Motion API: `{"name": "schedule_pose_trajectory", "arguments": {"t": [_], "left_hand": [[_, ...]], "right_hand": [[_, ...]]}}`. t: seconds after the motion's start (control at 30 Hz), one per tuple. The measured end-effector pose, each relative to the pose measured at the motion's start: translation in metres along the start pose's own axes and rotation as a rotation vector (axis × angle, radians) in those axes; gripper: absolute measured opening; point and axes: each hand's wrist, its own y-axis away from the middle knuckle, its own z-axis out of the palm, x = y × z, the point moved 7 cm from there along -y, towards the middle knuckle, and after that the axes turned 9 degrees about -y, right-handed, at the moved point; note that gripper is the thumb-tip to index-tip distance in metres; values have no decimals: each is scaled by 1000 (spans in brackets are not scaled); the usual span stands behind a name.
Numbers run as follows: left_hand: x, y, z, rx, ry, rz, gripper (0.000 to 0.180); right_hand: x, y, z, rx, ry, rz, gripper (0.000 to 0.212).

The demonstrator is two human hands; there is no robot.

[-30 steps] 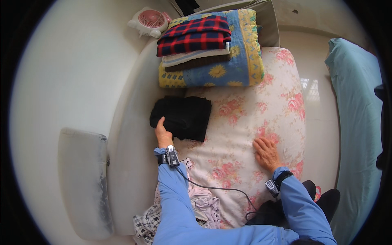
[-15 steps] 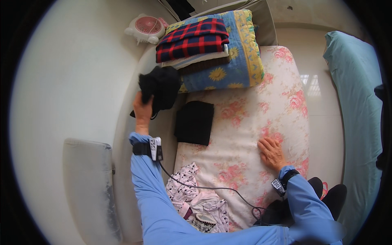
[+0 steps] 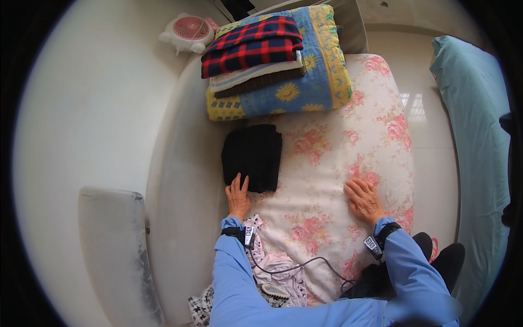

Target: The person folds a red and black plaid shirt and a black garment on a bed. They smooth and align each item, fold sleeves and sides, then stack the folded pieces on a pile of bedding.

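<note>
A folded black garment (image 3: 253, 155) lies on the floral mattress (image 3: 338, 163), just below a stack of folded bedding. My left hand (image 3: 238, 195) rests flat at the garment's near edge, its fingertips touching the black cloth and holding nothing. My right hand (image 3: 362, 199) lies open, palm down, on the mattress to the right, well apart from the garment. Both wrists wear dark bands, and a thin cable (image 3: 305, 264) runs between them across the mattress.
At the mattress head sits a sunflower quilt (image 3: 318, 90) with a red-and-blue plaid blanket (image 3: 253, 46) on top. A pink fan (image 3: 188, 30) stands beyond it. Patterned clothes (image 3: 272, 272) lie by my lap. There is a teal cover (image 3: 474, 136) at right and a grey panel (image 3: 111, 245) at left.
Half a second ago my left hand held black cloth up near the quilt. It has come back down and lies flat at the folded black garment. The right hand stayed put.
</note>
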Motion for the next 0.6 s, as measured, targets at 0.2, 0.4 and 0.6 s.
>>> {"name": "schedule_pose_trajectory", "arguments": {"t": [0.2, 0.4, 0.6], "left_hand": [[1, -53, -54, 383, 147, -88, 37], [54, -136, -3, -52, -15, -77, 55], [71, -152, 22, -299, -67, -224, 61]], "right_hand": [[0, 0, 0, 7, -8, 2, 48], [2, 1, 1, -10, 5, 10, 47], [5, 3, 2, -17, 23, 15, 46]]}}
